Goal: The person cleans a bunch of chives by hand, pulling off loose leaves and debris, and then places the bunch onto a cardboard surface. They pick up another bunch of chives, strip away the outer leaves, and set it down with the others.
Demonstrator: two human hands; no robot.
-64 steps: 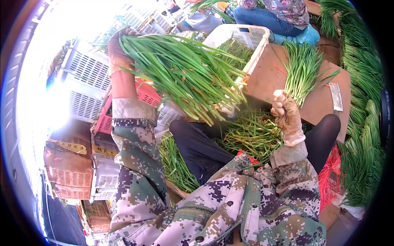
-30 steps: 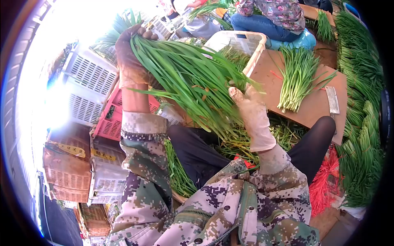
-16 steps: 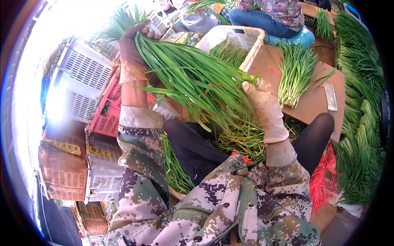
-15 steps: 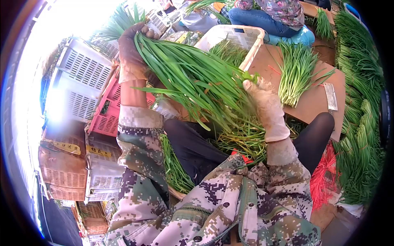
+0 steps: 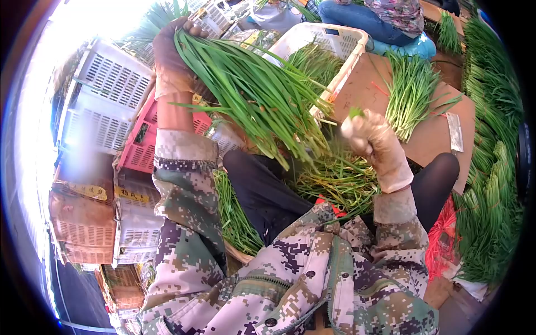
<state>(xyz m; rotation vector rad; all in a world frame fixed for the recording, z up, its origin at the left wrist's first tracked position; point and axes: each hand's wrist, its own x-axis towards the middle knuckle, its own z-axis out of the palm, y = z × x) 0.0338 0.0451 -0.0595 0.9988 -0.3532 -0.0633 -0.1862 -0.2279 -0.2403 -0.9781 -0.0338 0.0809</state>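
Observation:
My left hand (image 5: 172,53), in a thin stained glove, is closed round a thick bunch of garlic chives (image 5: 251,92) and holds it up at the upper left. The leaves fan down to the right, with the loose pale ends hanging over my lap. Apart from those ends, my gloved right hand (image 5: 377,142) is closed, its fingers curled. A small scrap of green leaf (image 5: 355,113) shows at its fingertips. Below lies a heap of loose, yellowish chive trimmings (image 5: 335,181) between my knees.
A cardboard sheet (image 5: 357,92) at the right carries another chive bunch (image 5: 412,95) and a metal strip (image 5: 455,132). Behind stands a white crate (image 5: 349,70) with greens. Stacked crates (image 5: 109,84) line the left; piled chives (image 5: 491,184) and red twine (image 5: 441,240) lie right. Another person (image 5: 368,25) sits beyond.
My right hand has come away from the bunch's lower ends, moving right and slightly down, with its fingers now curled. The bunch hangs more steeply, still in my left hand.

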